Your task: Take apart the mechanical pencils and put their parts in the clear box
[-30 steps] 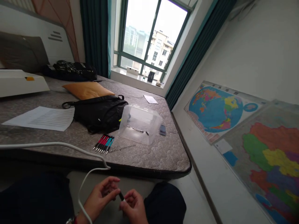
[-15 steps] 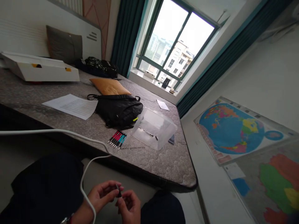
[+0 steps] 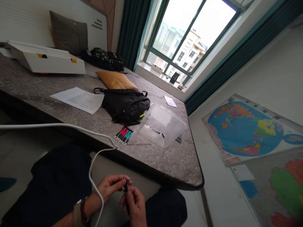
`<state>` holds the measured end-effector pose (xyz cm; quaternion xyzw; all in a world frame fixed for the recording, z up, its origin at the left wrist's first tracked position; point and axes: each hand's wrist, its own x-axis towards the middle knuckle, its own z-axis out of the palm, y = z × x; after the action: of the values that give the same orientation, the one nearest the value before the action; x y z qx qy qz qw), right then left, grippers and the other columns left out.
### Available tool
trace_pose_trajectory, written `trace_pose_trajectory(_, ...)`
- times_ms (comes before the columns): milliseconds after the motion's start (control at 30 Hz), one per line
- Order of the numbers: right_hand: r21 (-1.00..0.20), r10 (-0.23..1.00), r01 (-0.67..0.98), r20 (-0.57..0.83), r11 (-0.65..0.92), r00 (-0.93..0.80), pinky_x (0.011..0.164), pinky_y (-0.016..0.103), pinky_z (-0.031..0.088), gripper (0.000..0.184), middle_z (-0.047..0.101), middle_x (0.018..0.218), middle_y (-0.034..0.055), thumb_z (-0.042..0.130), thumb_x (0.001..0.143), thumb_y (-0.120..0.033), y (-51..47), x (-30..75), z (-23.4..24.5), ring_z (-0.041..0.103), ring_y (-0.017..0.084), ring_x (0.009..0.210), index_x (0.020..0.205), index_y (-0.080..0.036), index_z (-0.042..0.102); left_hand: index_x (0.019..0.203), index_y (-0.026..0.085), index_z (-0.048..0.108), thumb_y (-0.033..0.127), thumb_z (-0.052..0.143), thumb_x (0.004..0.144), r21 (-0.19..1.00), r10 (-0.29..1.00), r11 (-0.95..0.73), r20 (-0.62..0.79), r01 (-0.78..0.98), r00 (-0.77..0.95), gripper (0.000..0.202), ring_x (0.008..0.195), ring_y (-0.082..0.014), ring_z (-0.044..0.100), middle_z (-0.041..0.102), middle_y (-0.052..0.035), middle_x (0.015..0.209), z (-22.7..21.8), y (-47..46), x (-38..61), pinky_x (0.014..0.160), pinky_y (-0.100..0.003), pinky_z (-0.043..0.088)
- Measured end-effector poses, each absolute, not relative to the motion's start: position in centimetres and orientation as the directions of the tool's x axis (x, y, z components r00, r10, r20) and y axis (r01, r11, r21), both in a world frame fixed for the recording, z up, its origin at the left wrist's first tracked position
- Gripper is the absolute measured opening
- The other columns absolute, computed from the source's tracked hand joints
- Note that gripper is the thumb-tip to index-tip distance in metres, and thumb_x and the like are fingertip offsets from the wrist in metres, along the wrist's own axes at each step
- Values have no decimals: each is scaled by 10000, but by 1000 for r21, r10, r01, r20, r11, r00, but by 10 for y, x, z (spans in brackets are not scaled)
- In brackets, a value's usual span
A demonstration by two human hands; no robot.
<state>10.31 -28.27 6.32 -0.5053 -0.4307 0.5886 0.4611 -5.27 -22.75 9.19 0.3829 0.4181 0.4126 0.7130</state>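
Observation:
Low in the view, between my knees, both hands meet on a thin black pen (image 3: 126, 197). My left hand (image 3: 111, 186) pinches its upper end with thumb and fingers. My right hand (image 3: 133, 205) is closed round its lower part. A white cable (image 3: 94, 186) crosses my left wrist and runs up over the mattress edge. On the grey mattress (image 3: 165, 157) ahead lie a row of several red and blue pens (image 3: 123, 135) and a clear plastic box (image 3: 162, 125) with pen parts inside.
A black bag (image 3: 125, 105), a printed sheet (image 3: 78, 99), an orange cushion (image 3: 115, 80) and a white box (image 3: 47, 60) lie on the mattress. A small dark item (image 3: 179, 138) sits beside the clear box. Maps (image 3: 248, 129) lean on the right wall. The window (image 3: 187, 37) is behind.
The view has swung left and tilted, so the mattress and its things sit further right. My hands stayed together on the black pen, now held more upright.

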Motion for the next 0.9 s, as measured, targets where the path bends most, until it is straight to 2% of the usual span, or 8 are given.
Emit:
trace_pose_trajectory(67, -971, 980, -131, -199, -199, -11, 483, 217, 354, 429, 598, 687, -4, 717, 779, -566, -282, 104, 59, 463, 102, 523, 933, -188, 586, 912, 170, 792, 595, 788, 621, 889, 915, 376, -311, -262, 256, 515, 899, -268, 700, 774, -122, 931, 92, -226, -53, 727, -298, 549)
trace_pose_trajectory(133, -975, 982, -124, -188, -183, 27, 485, 213, 363, 418, 542, 652, -29, 752, 750, -546, -280, 105, 56, 458, 102, 529, 883, -196, 564, 927, 175, 790, 602, 782, 617, 892, 919, 378, -329, -249, 217, 528, 927, -280, 697, 772, -123, 958, 93, -224, -55, 716, -299, 550)
trace_pose_trajectory(200, -977, 983, -116, -182, -178, 22, 500, 220, 379, 399, 508, 624, -36, 721, 781, -551, -278, 105, 55, 455, 102, 528, 825, -194, 548, 921, 177, 791, 611, 767, 627, 901, 923, 368, -324, -230, 206, 526, 914, -279, 696, 769, -123, 976, 93, -224, -57, 710, -301, 552)
trace_pose_trajectory(367, -969, 977, -127, -206, -210, -46, 525, 237, 384, 407, 519, 584, -27, 597, 869, -592, -279, 103, 51, 450, 111, 511, 819, -190, 560, 905, 190, 799, 612, 737, 672, 920, 931, 332, -285, -207, 226, 486, 892, -265, 693, 772, -108, 959, 84, -227, -61, 731, -300, 555)
trace_pose_trajectory(500, -964, 971, -116, -236, -240, -47, 514, 236, 351, 489, 477, 497, -30, 493, 917, -621, -276, 99, 43, 403, 107, 472, 706, -184, 562, 880, 195, 808, 599, 733, 688, 930, 931, 316, -266, -189, 251, 454, 871, -265, 694, 777, -103, 908, 77, -227, -59, 749, -312, 556)
trace_pose_trajectory(633, -955, 971, -177, -237, -237, -21, 504, 233, 364, 472, 506, 536, -28, 536, 880, -645, -269, 101, 43, 434, 111, 478, 811, -181, 598, 922, 205, 805, 597, 752, 665, 925, 944, 320, -293, -204, 151, 473, 860, -260, 695, 774, -99, 968, 82, -217, -58, 710, -301, 560)
trace_pose_trajectory(733, -976, 983, -128, -182, -176, 29, 540, 240, 396, 404, 554, 624, -11, 643, 841, -583, -264, 105, 50, 495, 125, 549, 903, -185, 616, 942, 208, 802, 595, 766, 647, 922, 945, 323, -299, -213, 134, 488, 861, -255, 693, 769, -100, 1006, 89, -207, -58, 705, -297, 561)
trace_pose_trajectory(900, -990, 991, -53, -133, -132, 20, 536, 239, 383, 386, 527, 574, -20, 591, 884, -573, -264, 110, 53, 472, 117, 518, 866, -189, 625, 907, 202, 803, 605, 740, 681, 940, 952, 275, -237, -201, 196, 466, 834, -236, 680, 771, -99, 974, 100, -203, -54, 706, -284, 549)
